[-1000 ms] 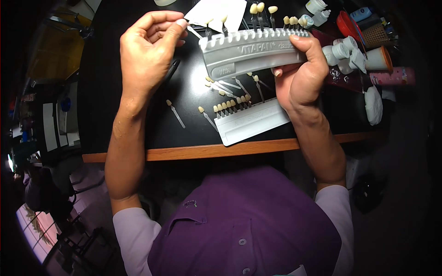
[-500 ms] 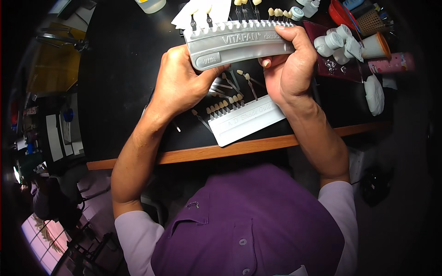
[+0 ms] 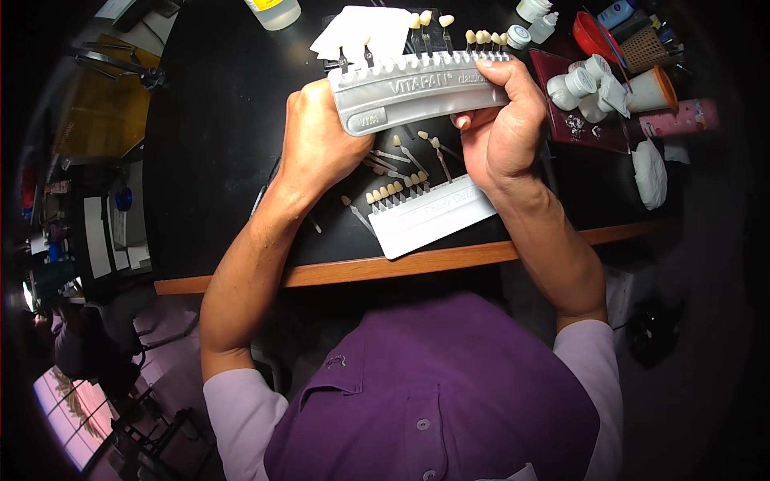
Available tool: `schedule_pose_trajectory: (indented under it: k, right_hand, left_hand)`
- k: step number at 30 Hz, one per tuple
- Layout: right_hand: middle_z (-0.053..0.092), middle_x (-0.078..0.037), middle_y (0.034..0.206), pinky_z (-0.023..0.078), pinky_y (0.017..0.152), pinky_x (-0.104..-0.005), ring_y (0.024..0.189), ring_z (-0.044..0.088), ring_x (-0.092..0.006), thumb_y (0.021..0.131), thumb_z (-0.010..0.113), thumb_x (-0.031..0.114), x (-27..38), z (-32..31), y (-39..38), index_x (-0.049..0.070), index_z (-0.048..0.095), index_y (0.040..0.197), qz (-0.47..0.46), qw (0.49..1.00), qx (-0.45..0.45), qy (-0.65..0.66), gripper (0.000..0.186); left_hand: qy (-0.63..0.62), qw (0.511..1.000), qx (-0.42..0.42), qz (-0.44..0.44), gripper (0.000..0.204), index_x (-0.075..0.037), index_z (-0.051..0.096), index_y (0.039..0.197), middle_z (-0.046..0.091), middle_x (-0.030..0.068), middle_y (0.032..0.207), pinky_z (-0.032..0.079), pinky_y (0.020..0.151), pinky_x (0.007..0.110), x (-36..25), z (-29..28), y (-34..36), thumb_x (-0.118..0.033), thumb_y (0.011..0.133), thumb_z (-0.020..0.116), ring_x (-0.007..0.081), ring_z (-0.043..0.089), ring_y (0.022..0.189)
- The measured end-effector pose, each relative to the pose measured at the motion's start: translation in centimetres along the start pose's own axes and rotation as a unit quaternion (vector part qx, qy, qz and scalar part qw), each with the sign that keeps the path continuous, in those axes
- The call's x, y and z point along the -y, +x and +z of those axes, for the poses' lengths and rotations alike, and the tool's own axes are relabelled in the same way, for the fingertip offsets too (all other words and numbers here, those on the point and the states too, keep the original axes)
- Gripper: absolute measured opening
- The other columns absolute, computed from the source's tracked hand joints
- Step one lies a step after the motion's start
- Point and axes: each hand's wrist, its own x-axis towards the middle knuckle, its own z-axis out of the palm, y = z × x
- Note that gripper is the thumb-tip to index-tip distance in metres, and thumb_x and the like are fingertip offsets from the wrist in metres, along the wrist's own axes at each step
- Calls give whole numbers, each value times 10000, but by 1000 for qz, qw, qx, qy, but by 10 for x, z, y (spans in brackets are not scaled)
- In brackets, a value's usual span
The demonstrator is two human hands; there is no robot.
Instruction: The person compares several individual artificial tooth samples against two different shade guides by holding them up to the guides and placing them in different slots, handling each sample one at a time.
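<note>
A silver-grey tooth shade guide (image 3: pixel 421 92) is held up over the table, slightly tilted, with several tooth-shaped tabs standing along its notched top edge. My right hand (image 3: pixel 507 120) grips its right end, thumb over the top edge and fingers underneath. At the left end my left hand (image 3: pixel 325 140) is closed, its fingertips hidden behind the holder. Below, a white shade guide (image 3: pixel 433 215) lies near the table edge with a row of tooth tabs (image 3: pixel 397 188) in it. Several loose tabs, including one tooth tab (image 3: pixel 357 212) left of the white guide, lie on the black tabletop.
White paper sheets (image 3: pixel 365 36) and a bottle of clear liquid (image 3: pixel 275 12) stand at the back. To the right are a dark red tray (image 3: pixel 605 136), small white jars (image 3: pixel 571 90), a red bowl (image 3: pixel 593 36), an orange-rimmed cup (image 3: pixel 651 88) and crumpled white tissue (image 3: pixel 650 176).
The grey guide has dropped slightly in view, its left end shifting right. My left hand has moved slightly right and down, and its thumb has gone from sight behind the guide.
</note>
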Motion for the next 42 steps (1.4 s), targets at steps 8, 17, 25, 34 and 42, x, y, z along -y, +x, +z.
schedule_pose_trajectory:
  k: [8,17,25,34,42]
  right_hand:
    - [655,-76,834,508,502,-255,669,632,-143,893,601,153,-1,-1,1,12,622,922,0,1000,9,6,146]
    - [658,-84,838,507,508,-273,676,636,-159,905,585,144,0,-2,4,8,624,938,-4,1000,-6,10,146]
    - [670,-63,879,514,540,-286,730,646,-158,918,598,151,3,-5,6,54,633,969,-29,999,-32,3,116]
    - [661,-37,992,444,657,-292,886,589,-133,977,566,146,3,2,-4,71,607,1091,-49,996,5,-78,142]
    - [678,-77,986,473,578,-311,767,622,-167,1001,564,116,9,7,-12,50,569,1197,-159,985,56,-48,207]
  left_hand:
    - [36,999,18,21,221,-27,771,1015,754,189,864,591,739,377,5,0,2,-19,815,678,349,761,824]
    - [25,1000,6,-5,164,-18,786,952,765,154,822,578,711,331,8,-15,9,-101,814,754,230,752,731]
    - [105,993,-47,-30,150,-30,796,962,782,84,835,558,709,299,11,-44,13,-133,860,759,143,710,731]
    - [-22,991,-122,-42,116,-32,795,1005,759,8,857,445,643,188,13,-56,15,-80,906,758,27,609,738]
    - [-134,971,-196,9,139,18,750,1065,753,74,918,516,739,181,10,-58,16,-1,929,731,81,698,848]
